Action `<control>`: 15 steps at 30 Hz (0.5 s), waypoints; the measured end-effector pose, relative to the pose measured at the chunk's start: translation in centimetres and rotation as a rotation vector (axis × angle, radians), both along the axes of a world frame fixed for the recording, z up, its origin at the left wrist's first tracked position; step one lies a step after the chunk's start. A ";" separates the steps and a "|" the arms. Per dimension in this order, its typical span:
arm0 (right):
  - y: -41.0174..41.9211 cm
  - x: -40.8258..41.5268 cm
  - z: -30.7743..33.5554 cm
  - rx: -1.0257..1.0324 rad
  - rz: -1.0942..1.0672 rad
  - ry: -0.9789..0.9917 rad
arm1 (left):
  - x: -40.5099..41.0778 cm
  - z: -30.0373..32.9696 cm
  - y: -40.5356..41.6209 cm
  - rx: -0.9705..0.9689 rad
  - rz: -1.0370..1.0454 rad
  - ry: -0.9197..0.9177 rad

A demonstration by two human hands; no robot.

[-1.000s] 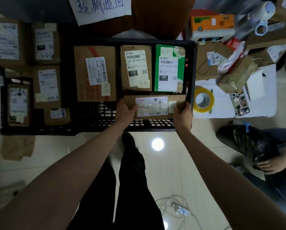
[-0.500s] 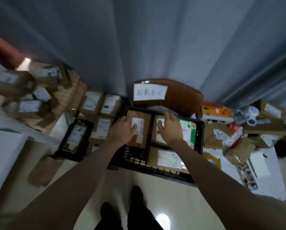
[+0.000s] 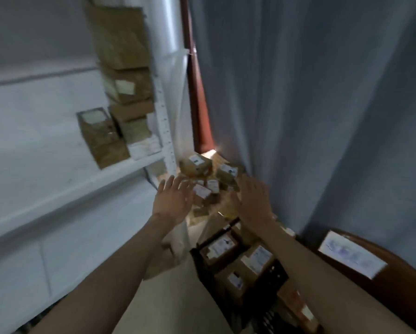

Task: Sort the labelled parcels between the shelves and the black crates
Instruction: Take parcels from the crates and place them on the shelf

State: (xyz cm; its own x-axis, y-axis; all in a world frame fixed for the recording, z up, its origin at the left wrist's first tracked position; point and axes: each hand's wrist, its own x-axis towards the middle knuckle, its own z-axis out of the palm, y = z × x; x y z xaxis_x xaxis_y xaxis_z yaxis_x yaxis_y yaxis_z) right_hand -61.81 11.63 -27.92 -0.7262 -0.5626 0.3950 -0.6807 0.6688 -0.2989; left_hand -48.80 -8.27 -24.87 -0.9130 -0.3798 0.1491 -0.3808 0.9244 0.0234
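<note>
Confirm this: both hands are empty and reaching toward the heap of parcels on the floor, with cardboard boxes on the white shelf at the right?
Not quite. In the head view the white shelf and its cardboard boxes are at the left. Both hands, left and right, are empty, reaching toward the parcel heap.

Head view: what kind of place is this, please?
Probably a small parcel depot or storeroom. Labelled cardboard boxes stand on a white shelf, more labelled parcels lie heaped in the corner, and a black crate holds others. Both hands, left and right, are empty.
</note>
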 end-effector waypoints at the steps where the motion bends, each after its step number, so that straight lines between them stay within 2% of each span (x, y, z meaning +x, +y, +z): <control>1: -2.3 0.9 0.5 -0.043 0.044 0.031 | 1.8 0.7 -1.7 -0.004 0.039 0.007; 7: -12.6 8.1 3.9 -0.131 0.256 0.082 | 12.5 4.2 -9.6 -0.027 0.255 0.050; 15: -21.3 15.3 6.1 -0.104 0.322 0.016 | 21.3 6.0 -16.1 -0.073 0.402 0.061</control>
State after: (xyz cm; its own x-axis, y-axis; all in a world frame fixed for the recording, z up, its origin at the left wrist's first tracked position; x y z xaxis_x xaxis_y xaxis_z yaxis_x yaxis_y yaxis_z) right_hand -46.54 -9.68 -21.79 -0.5111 -0.7184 0.4720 -0.8572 0.3851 -0.3420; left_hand -27.53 -24.40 -18.84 -0.6824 -0.6910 0.2382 -0.7121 0.7020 -0.0035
